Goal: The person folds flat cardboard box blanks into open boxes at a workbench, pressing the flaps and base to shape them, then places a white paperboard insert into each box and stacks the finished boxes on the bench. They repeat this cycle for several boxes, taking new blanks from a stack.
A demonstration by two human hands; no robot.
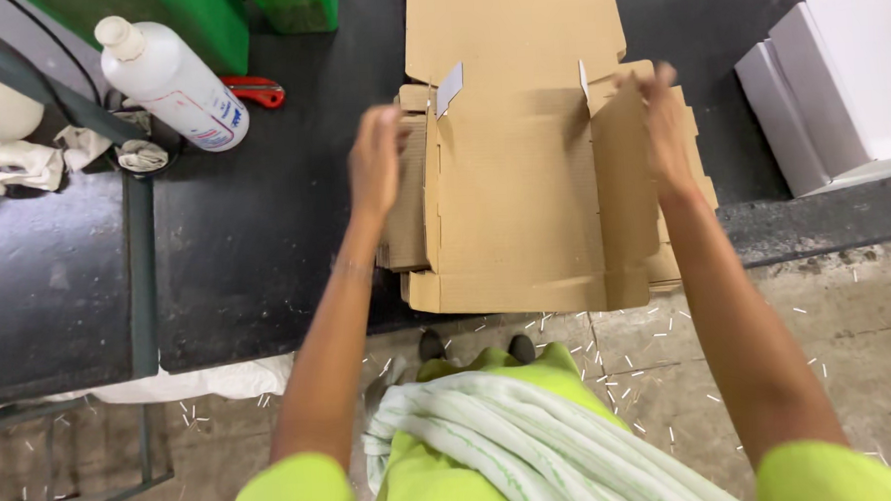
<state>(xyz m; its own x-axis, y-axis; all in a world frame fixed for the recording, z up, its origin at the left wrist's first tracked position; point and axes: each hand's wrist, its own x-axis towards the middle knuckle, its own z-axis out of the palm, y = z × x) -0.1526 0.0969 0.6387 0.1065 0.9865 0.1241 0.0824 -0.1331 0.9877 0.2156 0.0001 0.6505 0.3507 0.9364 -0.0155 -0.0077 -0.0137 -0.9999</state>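
Observation:
A flat brown cardboard box blank (pixel 518 197) lies on the dark worktable (pixel 255 249), on a stack of similar blanks. My left hand (pixel 377 163) presses against the blank's raised left side flap. My right hand (pixel 663 121) grips the raised right side flap near its top corner. Both side flaps stand partly upright. The lid panel (pixel 511 22) extends flat away from me. Both hands are a little blurred.
A white plastic bottle (pixel 173 82) lies at the back left beside a red tool (pixel 258 90) and crumpled rags (pixel 31 163). White boxes (pixel 839 83) stand at the right. Green containers (pixel 205 21) sit at the back. Small white scraps litter the floor (pixel 650 352).

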